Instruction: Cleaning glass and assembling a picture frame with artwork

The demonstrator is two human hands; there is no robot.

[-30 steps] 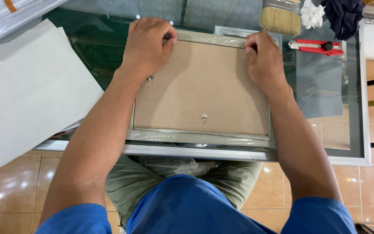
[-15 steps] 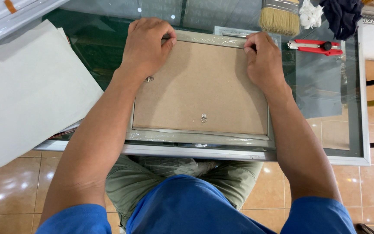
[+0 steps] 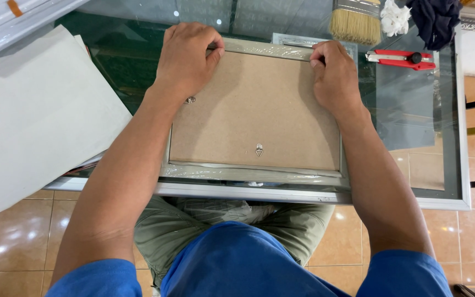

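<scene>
One picture frame [image 3: 255, 110] lies face down on the glass table [image 3: 446, 165], its brown backing board set inside a silver moulding wrapped in clear film. Two small metal hangers sit on the board, one just below the left hand's fingers, one near the close edge. Both hands press on the far corners: the left hand [image 3: 185, 58] curls over the far left corner, fingers bent and pinching the moulding; the right hand [image 3: 333, 74] grips the far right corner, fingers curled on the edge. Both forearms reach straight forward. Beyond the right fingers lie one paintbrush [image 3: 355, 21], one red utility knife [image 3: 397, 59], one dark cloth [image 3: 434, 19]. Left of the left fingers rest grey boards [image 3: 34, 115].
</scene>
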